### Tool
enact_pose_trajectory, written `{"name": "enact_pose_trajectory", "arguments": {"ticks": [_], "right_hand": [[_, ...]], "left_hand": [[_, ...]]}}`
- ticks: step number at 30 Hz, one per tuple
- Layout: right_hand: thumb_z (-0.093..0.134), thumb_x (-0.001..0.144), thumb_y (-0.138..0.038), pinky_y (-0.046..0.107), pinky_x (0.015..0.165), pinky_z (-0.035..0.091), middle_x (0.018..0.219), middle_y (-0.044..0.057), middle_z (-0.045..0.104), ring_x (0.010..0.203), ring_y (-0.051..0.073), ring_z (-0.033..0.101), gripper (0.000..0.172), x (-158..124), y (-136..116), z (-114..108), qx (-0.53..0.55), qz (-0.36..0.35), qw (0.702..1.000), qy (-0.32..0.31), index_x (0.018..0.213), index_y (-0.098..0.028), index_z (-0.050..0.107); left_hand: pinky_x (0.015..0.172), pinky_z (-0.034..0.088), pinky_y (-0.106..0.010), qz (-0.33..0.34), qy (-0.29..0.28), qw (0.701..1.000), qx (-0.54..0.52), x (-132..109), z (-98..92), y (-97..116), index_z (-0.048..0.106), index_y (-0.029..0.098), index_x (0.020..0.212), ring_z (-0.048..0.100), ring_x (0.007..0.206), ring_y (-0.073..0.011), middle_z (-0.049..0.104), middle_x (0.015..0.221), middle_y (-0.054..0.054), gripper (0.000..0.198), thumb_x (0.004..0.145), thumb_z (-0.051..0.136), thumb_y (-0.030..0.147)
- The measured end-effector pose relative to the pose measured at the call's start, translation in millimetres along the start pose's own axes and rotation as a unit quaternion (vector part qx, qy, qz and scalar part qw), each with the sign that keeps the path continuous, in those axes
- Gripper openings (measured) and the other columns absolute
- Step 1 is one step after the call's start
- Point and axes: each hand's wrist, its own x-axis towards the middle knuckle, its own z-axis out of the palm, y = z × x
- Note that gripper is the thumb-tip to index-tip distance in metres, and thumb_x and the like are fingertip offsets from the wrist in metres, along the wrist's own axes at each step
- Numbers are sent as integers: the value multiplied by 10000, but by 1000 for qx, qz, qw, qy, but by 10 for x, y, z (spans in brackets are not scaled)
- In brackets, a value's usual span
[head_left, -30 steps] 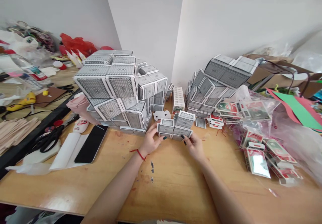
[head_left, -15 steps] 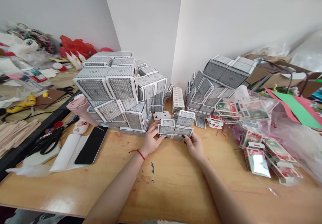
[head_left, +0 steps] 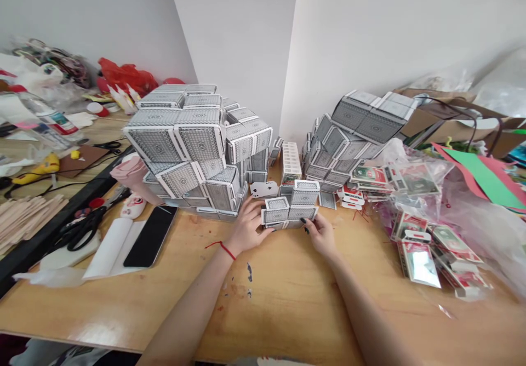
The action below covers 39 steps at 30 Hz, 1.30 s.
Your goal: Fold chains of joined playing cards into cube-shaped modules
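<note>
Between my hands, on the table in front of me, stands a small stack of playing-card blocks (head_left: 303, 212), grey patterned backs outward, with a taller part on its right. My left hand (head_left: 249, 226) curls around the stack's left end, thumb low at the front and fingers behind it. At the right end, my right hand (head_left: 322, 235) grips the lower blocks with thumb and fingers. A loose playing card (head_left: 264, 189) lies face up just behind my left fingers. Behind it rises a large card-block structure (head_left: 201, 141) on the left, with another card-block structure (head_left: 345, 141) on the right.
A row of upright cards (head_left: 290, 160) stands between the big structures. To the left lie a black phone (head_left: 151, 236), white paper roll (head_left: 107, 245) and black scissors (head_left: 84, 229). Red-green card packs (head_left: 419, 264) and clear plastic bags (head_left: 472, 245) are heaped at the right.
The small stack has shifted slightly right, and its upper left block now sits turned a little and apart from the one below. My left thumb has moved down along the front.
</note>
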Motion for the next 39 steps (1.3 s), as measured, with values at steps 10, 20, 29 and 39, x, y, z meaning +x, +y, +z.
{"name": "enact_pose_trajectory", "arguments": {"ticks": [10,20,29,39], "right_hand": [[547,808,-377,241,513,378,622,-15,488,554,117,428,215,12,-4,-19,6,-6,1000,1,733,-175,546],[547,822,-348,247,533,420,734,4,545,590,123,492,216,4,-47,45,15,-35,999,26,970,-195,515],[532,848,-157,222,514,379,591,-9,578,496,93,502,109,-211,-317,258,-290,-333,896,-52,897,-201,620],[451,892,-176,252,603,440,690,47,687,620,144,617,264,-302,-298,521,-326,-268,904,-68,986,-236,690]], "left_hand": [[1082,288,-513,-7,-22,1000,8,6,32,26,662,211,903,514,1107,-234,668,998,-63,162,748,639,251],[1059,319,-501,-34,-5,999,-33,-24,88,22,645,214,919,515,1079,-232,665,997,-51,188,733,650,243],[1029,357,-505,-48,-9,999,-23,-49,114,26,644,215,942,493,1109,-251,650,1007,-68,240,702,647,221],[1067,309,-512,-13,-55,998,12,-21,39,18,670,243,958,466,1142,-264,667,983,-57,271,704,607,174]]}}
